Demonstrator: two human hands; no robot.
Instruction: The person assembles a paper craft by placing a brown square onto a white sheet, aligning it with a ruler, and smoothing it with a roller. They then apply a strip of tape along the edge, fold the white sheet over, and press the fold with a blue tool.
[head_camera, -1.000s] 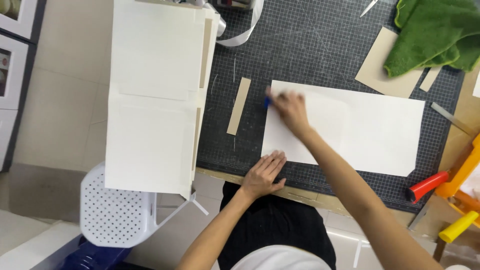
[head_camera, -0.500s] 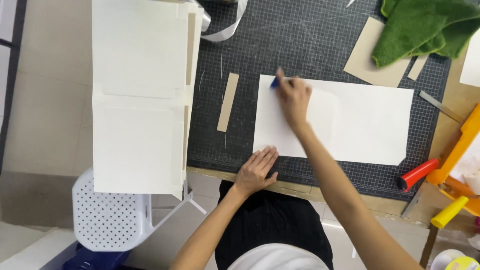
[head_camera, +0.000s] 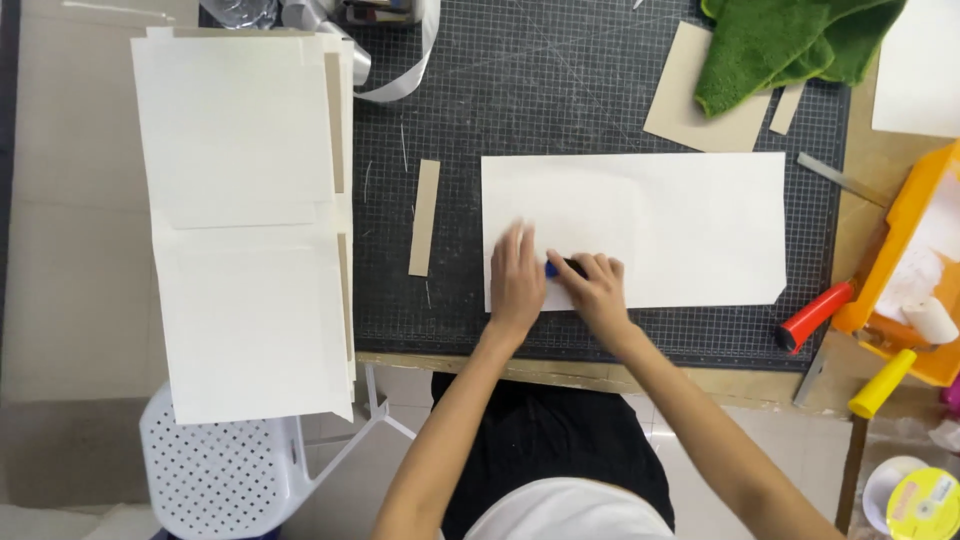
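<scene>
A white paper sheet (head_camera: 680, 225) lies flat on the dark gridded cutting mat (head_camera: 560, 110). My left hand (head_camera: 517, 280) presses flat on the sheet's lower left part, fingers spread. Right beside it, my right hand (head_camera: 595, 287) is closed around a small blue and black tool (head_camera: 556, 268), whose tip shows between the two hands. Both hands sit near the sheet's bottom edge.
A stack of white boards (head_camera: 245, 220) covers the left. A narrow cardboard strip (head_camera: 424, 217) lies on the mat. Green cloth (head_camera: 790, 40) and a cardboard piece (head_camera: 690, 100) sit at top right. Red handle (head_camera: 815, 315), yellow handle (head_camera: 882, 383) and an orange tray (head_camera: 900, 240) are at right.
My right hand slid the blue tool from the sheet's upper left corner down to its lower left. My left hand moved from the mat's front edge onto the sheet.
</scene>
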